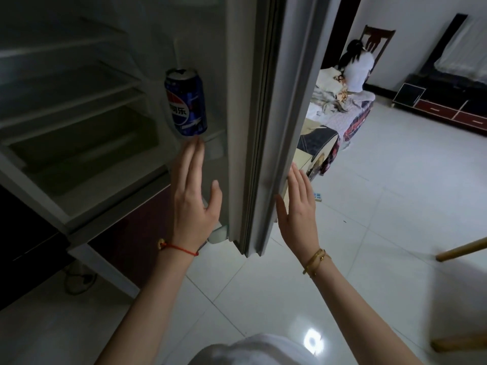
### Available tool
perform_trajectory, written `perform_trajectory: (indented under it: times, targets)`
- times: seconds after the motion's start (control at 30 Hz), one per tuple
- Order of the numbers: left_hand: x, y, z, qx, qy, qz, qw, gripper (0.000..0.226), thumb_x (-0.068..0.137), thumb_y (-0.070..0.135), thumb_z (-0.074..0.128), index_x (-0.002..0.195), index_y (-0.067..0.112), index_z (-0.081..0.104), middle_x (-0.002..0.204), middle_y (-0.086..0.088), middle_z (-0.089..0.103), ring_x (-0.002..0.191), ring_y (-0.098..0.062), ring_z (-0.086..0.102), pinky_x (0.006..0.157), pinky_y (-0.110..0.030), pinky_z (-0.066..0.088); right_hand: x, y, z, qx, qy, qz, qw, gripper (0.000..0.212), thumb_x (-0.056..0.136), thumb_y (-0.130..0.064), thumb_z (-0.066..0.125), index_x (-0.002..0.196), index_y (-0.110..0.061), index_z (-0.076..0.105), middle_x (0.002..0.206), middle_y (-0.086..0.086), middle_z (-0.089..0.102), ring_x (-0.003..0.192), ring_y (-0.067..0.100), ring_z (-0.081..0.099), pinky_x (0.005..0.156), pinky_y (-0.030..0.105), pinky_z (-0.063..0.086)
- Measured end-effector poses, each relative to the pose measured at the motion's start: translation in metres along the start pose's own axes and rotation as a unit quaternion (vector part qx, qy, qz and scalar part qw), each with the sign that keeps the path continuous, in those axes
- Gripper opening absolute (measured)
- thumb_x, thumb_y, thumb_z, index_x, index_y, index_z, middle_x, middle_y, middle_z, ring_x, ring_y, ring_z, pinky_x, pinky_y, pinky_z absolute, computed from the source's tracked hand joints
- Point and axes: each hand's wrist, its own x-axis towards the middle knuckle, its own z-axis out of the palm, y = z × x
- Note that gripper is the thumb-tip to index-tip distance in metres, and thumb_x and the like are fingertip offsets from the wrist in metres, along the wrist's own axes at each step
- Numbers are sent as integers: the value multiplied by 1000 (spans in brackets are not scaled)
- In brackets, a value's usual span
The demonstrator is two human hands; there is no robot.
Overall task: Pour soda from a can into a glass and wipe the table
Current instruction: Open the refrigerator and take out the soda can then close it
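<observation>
**Still in the fridge door: one can, two empty hands**

Only one soda can (186, 102) is in view, a blue one standing upright on a shelf inside the open fridge door (266, 122). Its top looks already opened, though the dim light makes that hard to confirm. No glass, cloth or worktop shows anywhere in the picture.

Both hands are empty. The left hand (193, 204) is flat and spread, fingers straight, its fingertips (196, 147) just below the base of the can and close to the shelf lip; whether they touch it I cannot tell. The right hand (299, 206) is also open and flat, lying against the outer edge of the door, seemingly steadying it.

As for handling, I would judge the can light to moderate in weight depending on how full it is, with a thin wall that dents under a hard squeeze. Coming from a fridge, it may be cold and a little slippery. If it is indeed open, tilting will spill it, so it should be lifted straight up and kept level. The best hold is around the middle of the body, thumb opposite the fingers, firmly but not crushingly.

Count: one can, one door, two hands, a bracelet on each wrist.
</observation>
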Motion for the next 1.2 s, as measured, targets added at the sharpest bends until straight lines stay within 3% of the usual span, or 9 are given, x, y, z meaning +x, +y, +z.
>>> perform_trajectory:
  times: [0.27,0.47,0.7,0.87,1.07,1.2]
  targets:
    - [25,29,52,63,-45,23,997,67,91,12,56,152,9,27,159,-4,25,149,-15,17,119,-45,26,49,74,-11,39,16,-11,999,58,97,-3,46,151,-5,26,157,9,30,147,23,26,119,46,27]
    - [47,42,82,103,-66,25,992,70,91,17,53,154,11,22,161,-3,22,150,-13,12,120,-45,22,84,118,-11,-7,27,-20,999,61,93,-1,44,151,-1,24,158,14,27,147,25,23,122,40,19]
    - [73,39,117,123,-88,34,988,73,92,16,55,155,15,18,163,0,16,151,-13,6,123,-48,8,125,164,-2,-45,24,4,999,68,89,7,45,152,-2,21,158,14,26,149,25,21,121,44,21]
    - [94,35,147,122,-80,58,988,71,91,16,54,154,16,22,162,0,20,151,-15,10,121,-53,9,156,197,6,-65,18,16,998,73,85,11,45,152,-2,19,158,15,26,148,26,22,122,42,21]
    - [120,24,178,125,-58,68,988,69,90,16,55,153,15,27,160,-1,25,150,-15,12,121,-53,6,198,238,23,-71,11,27,997,70,90,7,43,153,-6,16,159,11,25,148,24,22,122,41,21]
    - [137,15,194,125,-54,72,988,67,90,18,53,152,15,27,160,-1,25,150,-16,13,121,-55,8,226,261,34,-58,16,34,998,58,98,-6,35,154,-9,16,159,11,26,146,28,25,120,44,24]
